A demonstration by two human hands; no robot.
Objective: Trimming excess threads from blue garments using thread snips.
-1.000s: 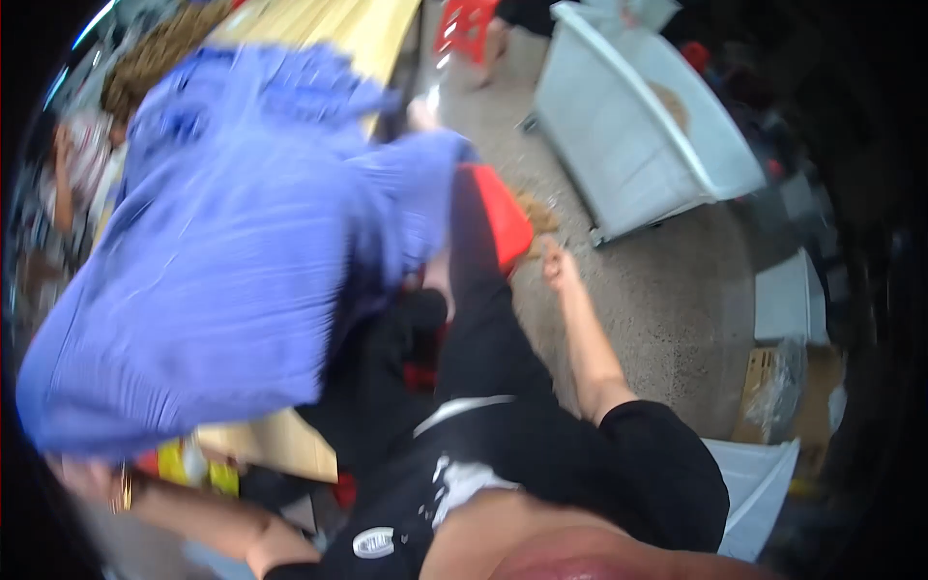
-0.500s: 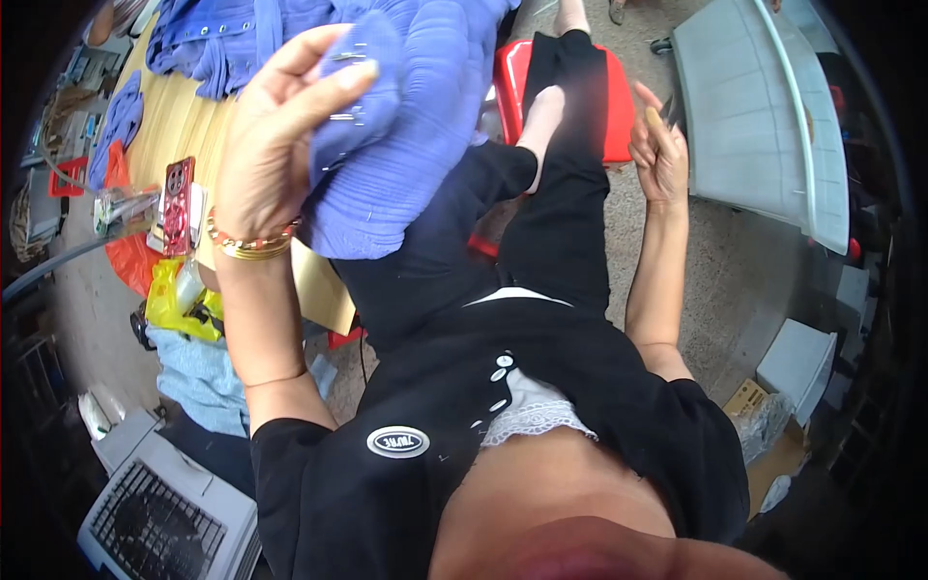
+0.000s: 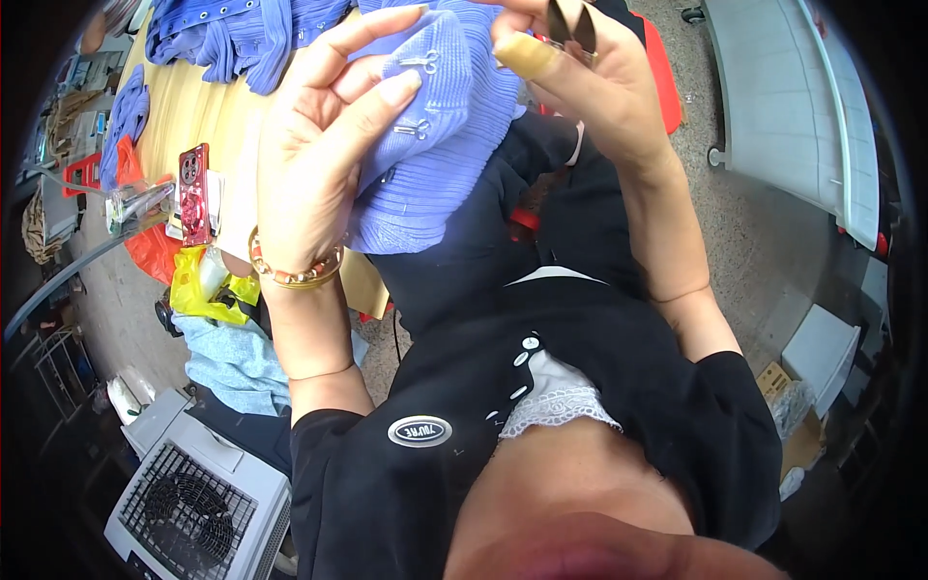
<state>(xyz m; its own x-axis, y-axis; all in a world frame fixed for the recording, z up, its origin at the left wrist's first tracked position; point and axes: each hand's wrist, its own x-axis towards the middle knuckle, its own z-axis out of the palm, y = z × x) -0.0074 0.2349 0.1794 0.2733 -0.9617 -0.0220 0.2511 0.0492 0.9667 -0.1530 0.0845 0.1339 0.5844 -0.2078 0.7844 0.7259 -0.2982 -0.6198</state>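
Apparent thread-trimming: left hand (image 3: 311,150) pinches ribbed garment (image 3: 454,159); right hand (image 3: 611,97), beside it, grips snips (image 3: 558,23); next move likely needs steadied fabric.

Landmark: one table (image 3: 174,108), pale wood-grain top. Floor (image 3: 720,256): speckled grey concrete, visible right of the table. One red plastic stool (image 3: 661,75), right of the table, mostly covered. One large pale tub (image 3: 773,106) on casters, farther right. One white box-shaped container (image 3: 820,356), well right and nearside of the table. One grey-housed air cooler (image 3: 188,503), black grille, nearside of the table.
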